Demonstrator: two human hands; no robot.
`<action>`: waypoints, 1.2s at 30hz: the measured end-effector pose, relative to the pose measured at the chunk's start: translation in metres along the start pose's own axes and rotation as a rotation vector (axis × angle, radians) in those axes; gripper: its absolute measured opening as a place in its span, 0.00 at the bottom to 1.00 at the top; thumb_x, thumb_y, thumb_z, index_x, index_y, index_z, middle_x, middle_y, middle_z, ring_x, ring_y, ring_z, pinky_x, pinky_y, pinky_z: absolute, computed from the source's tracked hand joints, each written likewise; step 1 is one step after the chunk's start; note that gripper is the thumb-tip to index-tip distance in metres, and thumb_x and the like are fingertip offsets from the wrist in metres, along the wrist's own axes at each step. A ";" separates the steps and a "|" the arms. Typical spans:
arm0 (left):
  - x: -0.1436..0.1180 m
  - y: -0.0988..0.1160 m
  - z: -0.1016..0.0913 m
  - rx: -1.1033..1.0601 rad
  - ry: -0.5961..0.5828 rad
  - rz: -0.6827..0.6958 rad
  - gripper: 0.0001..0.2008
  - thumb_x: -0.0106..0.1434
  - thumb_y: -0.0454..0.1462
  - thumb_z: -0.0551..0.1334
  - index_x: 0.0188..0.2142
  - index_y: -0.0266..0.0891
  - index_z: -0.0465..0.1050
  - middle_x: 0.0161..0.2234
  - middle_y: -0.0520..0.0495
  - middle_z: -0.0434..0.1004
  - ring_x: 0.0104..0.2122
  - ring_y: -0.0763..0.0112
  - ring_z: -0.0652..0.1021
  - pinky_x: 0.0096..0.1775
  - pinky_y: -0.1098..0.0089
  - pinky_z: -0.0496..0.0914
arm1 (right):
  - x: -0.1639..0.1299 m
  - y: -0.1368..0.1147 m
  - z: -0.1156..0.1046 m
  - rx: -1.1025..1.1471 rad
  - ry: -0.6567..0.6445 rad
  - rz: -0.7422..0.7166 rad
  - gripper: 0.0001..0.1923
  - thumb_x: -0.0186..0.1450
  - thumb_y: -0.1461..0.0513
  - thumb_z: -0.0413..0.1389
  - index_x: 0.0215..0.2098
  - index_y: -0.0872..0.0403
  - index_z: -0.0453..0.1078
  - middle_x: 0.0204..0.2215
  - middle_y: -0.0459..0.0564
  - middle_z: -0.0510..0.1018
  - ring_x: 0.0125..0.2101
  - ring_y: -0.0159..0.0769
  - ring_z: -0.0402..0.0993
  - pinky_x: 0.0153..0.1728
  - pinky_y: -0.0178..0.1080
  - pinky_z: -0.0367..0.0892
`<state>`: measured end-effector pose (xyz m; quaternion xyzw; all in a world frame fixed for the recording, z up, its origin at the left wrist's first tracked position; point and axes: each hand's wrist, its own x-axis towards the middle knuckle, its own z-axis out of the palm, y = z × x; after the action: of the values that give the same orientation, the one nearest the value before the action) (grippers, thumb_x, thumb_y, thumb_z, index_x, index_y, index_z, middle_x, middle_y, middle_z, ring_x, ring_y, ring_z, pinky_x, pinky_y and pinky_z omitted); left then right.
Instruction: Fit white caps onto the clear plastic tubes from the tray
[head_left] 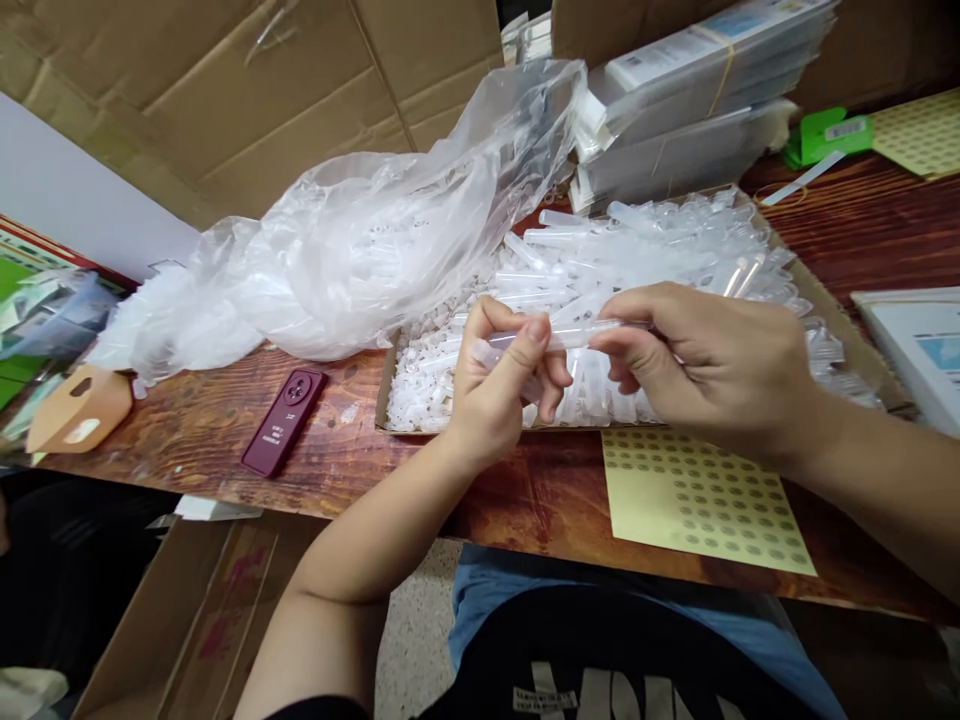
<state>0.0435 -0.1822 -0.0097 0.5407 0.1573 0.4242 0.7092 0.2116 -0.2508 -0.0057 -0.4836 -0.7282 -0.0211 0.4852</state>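
Above the tray's front edge, my left hand (501, 385) is closed round a clear plastic tube (574, 335), with the thumb pressed on it. Another translucent piece shows in the left palm, partly hidden by the fingers. My right hand (709, 365) pinches the right end of the same tube between thumb and forefinger; the fingertips cover what is there. Beneath both hands is a shallow cardboard tray (384, 385) full of similar clear tubes (574, 238) and small white plastic pieces (420, 385).
A crumpled clear plastic bag (337, 250) lies across the tray's left part. A sheet of round stickers (705, 500) lies at the table's front edge. There are a dark red phone (285, 422), an orange card piece (79, 410), and banded stacks of plastic sleeves (697, 90).
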 end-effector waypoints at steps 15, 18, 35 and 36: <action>0.005 -0.001 -0.004 -0.039 0.040 -0.047 0.24 0.64 0.50 0.73 0.34 0.42 0.60 0.21 0.59 0.77 0.11 0.80 0.68 0.15 0.78 0.57 | 0.008 0.008 -0.006 -0.072 -0.051 -0.163 0.05 0.76 0.61 0.54 0.41 0.48 0.70 0.32 0.49 0.77 0.32 0.39 0.76 0.35 0.41 0.69; 0.003 0.000 -0.002 -0.015 0.026 -0.025 0.25 0.62 0.50 0.74 0.34 0.43 0.59 0.22 0.59 0.78 0.11 0.79 0.68 0.14 0.78 0.56 | 0.007 0.004 -0.004 0.047 -0.101 0.072 0.17 0.79 0.58 0.49 0.30 0.49 0.64 0.21 0.45 0.69 0.22 0.33 0.68 0.26 0.39 0.64; 0.001 0.002 -0.001 0.031 0.070 0.018 0.24 0.64 0.49 0.73 0.33 0.43 0.59 0.21 0.57 0.78 0.11 0.78 0.69 0.14 0.78 0.58 | 0.008 -0.008 -0.004 0.171 -0.177 0.311 0.14 0.77 0.53 0.50 0.36 0.50 0.70 0.24 0.46 0.72 0.25 0.36 0.69 0.29 0.40 0.66; 0.002 0.003 0.000 -0.001 0.078 -0.024 0.24 0.63 0.49 0.73 0.32 0.42 0.59 0.20 0.57 0.77 0.10 0.78 0.67 0.14 0.79 0.56 | 0.009 -0.005 -0.003 0.102 -0.151 0.206 0.13 0.76 0.54 0.50 0.37 0.50 0.70 0.26 0.47 0.73 0.27 0.37 0.70 0.30 0.41 0.67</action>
<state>0.0433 -0.1802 -0.0063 0.5213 0.1911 0.4365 0.7080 0.2095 -0.2491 0.0050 -0.5305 -0.7094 0.1025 0.4525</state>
